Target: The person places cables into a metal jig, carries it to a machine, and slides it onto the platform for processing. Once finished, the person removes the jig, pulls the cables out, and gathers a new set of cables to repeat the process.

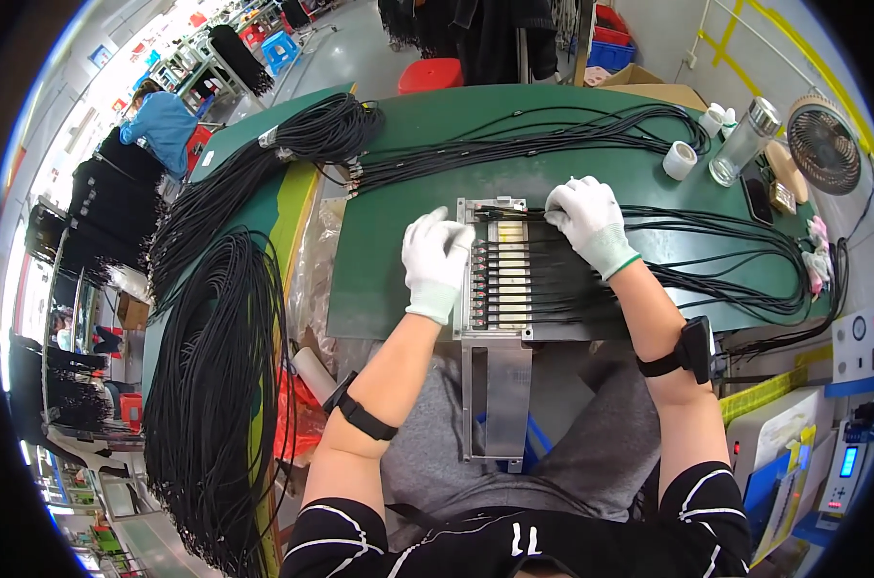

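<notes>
A metal fixture (464,279) lies upright across the green table, its slots holding a column of black cables with small connector ends on the left side. Beside its upper left edge is my left hand (431,260) in a white glove, fingers loosely bent and the thumb apart, with nothing visible in them. My right hand (589,223), also gloved, is closed on a black cable (514,212) at the fixture's top right; the fingertips partly hide the grip. From under this hand, more black cables (726,222) run right in a long loop.
Thick bundles of black cable (211,366) hang over the table's left side, and another bundle (524,144) lies along the back. At the right stand a tape roll (680,161), a glass bottle (743,144) and a fan (822,144). A person in blue (162,130) sits far left.
</notes>
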`<state>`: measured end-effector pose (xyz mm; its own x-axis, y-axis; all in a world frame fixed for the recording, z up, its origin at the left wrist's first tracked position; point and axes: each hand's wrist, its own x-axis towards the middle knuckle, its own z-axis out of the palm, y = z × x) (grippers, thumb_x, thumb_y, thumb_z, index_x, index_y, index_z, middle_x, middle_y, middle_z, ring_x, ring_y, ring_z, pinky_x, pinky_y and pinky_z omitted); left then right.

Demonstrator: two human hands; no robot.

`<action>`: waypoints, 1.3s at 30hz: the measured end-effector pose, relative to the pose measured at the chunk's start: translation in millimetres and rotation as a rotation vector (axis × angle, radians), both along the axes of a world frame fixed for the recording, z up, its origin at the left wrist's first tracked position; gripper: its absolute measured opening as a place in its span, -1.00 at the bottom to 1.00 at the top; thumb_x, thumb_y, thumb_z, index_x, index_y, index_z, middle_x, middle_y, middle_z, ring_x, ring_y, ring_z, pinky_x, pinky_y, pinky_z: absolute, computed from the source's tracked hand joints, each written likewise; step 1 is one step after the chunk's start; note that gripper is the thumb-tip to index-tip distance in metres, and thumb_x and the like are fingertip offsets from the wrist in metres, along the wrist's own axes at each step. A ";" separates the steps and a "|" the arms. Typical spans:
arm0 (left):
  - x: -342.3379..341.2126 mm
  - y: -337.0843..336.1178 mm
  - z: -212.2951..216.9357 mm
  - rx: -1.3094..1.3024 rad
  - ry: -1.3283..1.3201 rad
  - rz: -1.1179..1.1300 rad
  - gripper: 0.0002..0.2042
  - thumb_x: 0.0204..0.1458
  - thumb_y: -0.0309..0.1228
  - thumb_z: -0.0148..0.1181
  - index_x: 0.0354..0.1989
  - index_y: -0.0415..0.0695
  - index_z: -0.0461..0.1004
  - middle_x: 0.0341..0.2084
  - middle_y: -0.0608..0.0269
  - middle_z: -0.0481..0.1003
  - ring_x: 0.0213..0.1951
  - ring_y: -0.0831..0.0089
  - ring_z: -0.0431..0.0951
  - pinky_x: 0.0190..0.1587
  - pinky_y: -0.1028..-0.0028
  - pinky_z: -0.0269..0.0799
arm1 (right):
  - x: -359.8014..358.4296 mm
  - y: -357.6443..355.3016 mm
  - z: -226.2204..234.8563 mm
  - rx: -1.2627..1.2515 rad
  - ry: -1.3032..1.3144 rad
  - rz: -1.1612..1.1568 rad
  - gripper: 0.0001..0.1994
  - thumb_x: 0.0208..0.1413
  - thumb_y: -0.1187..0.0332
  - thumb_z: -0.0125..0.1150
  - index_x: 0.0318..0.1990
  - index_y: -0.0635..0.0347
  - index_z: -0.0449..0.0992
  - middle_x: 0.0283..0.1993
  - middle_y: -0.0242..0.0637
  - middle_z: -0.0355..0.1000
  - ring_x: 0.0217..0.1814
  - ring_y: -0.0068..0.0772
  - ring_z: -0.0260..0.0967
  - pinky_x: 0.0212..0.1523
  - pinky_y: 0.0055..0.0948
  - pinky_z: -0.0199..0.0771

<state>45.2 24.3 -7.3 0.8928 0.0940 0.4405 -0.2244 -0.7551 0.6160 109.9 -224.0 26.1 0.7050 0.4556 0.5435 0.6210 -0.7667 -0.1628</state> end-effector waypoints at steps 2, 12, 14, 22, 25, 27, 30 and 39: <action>2.5 3.8 0.4 -0.012 0.003 0.041 -0.74 0.12 -0.18 0.27 -0.23 -0.12 0.66 0.08 -0.05 0.52 0.17 0.09 0.43 0.28 0.21 0.27 | 0.3 -0.9 -1.4 0.018 0.009 0.019 -0.86 -0.08 0.31 0.39 -0.42 0.01 0.52 -0.40 -0.40 0.45 -0.21 -0.21 0.39 -0.17 -0.26 0.35; 6.6 7.9 -2.9 -0.146 0.024 0.083 -0.76 0.17 -0.26 0.25 -0.19 -0.21 0.62 0.03 0.03 0.55 0.12 0.19 0.47 0.23 0.26 0.33 | 3.7 -3.3 5.5 0.136 -0.005 0.148 -0.84 -0.08 0.30 0.40 -0.39 0.05 0.52 -0.39 -0.39 0.47 -0.20 -0.19 0.40 -0.15 -0.26 0.35; 6.6 8.5 -7.0 -0.252 -0.034 0.034 -0.76 0.19 -0.30 0.23 -0.14 -0.23 0.61 0.01 0.04 0.55 0.11 0.21 0.48 0.22 0.28 0.33 | 2.9 -1.2 7.3 0.167 0.017 0.225 -0.84 -0.07 0.28 0.40 -0.39 0.05 0.52 -0.39 -0.38 0.47 -0.19 -0.19 0.40 -0.14 -0.26 0.35; -2.4 -3.7 8.1 -0.155 -0.201 -0.210 -0.77 0.16 -0.26 0.24 -0.35 -0.19 0.61 -0.03 0.05 0.56 0.11 0.11 0.45 0.19 0.24 0.34 | -34.6 39.0 23.9 0.233 -0.006 0.291 -0.82 -0.04 0.25 0.41 -0.32 0.06 0.56 -0.38 -0.36 0.47 -0.19 -0.15 0.40 -0.13 -0.25 0.37; 0.1 2.0 -0.7 -0.273 -0.165 -0.234 -0.81 0.17 -0.31 0.24 -0.30 -0.20 0.61 -0.02 0.06 0.56 0.10 0.16 0.46 0.18 0.27 0.35 | -36.0 42.7 21.7 0.175 0.006 0.284 -0.83 -0.02 0.26 0.40 -0.31 0.06 0.58 -0.41 -0.36 0.48 -0.21 -0.15 0.40 -0.13 -0.25 0.37; 4.0 7.3 -6.5 -0.594 -0.053 -0.155 -0.86 0.19 -0.40 0.23 -0.20 -0.20 0.62 -0.01 0.07 0.57 0.07 0.24 0.49 0.16 0.33 0.38 | -24.4 27.2 15.6 0.215 0.075 0.281 -0.85 -0.02 0.27 0.39 -0.32 0.05 0.59 -0.41 -0.35 0.48 -0.22 -0.16 0.41 -0.14 -0.25 0.37; 3.9 8.1 -5.4 -0.260 -0.109 -0.068 -0.83 0.21 -0.38 0.20 -0.14 -0.18 0.62 -0.07 0.11 0.58 0.01 0.27 0.52 0.12 0.36 0.40 | -9.7 9.8 6.7 0.293 0.219 0.269 -0.88 0.00 0.28 0.37 -0.34 0.04 0.60 -0.42 -0.35 0.49 -0.24 -0.18 0.41 -0.15 -0.26 0.37; -0.5 11.4 -3.3 -0.070 0.007 0.002 -0.78 0.26 -0.28 0.14 -0.08 -0.10 0.62 -0.26 0.20 0.57 -0.13 0.32 0.55 0.03 0.39 0.43 | -9.8 5.7 1.3 0.031 0.075 0.147 -0.90 0.03 0.22 0.34 -0.36 -0.05 0.61 -0.41 -0.40 0.52 -0.25 -0.25 0.44 -0.16 -0.27 0.36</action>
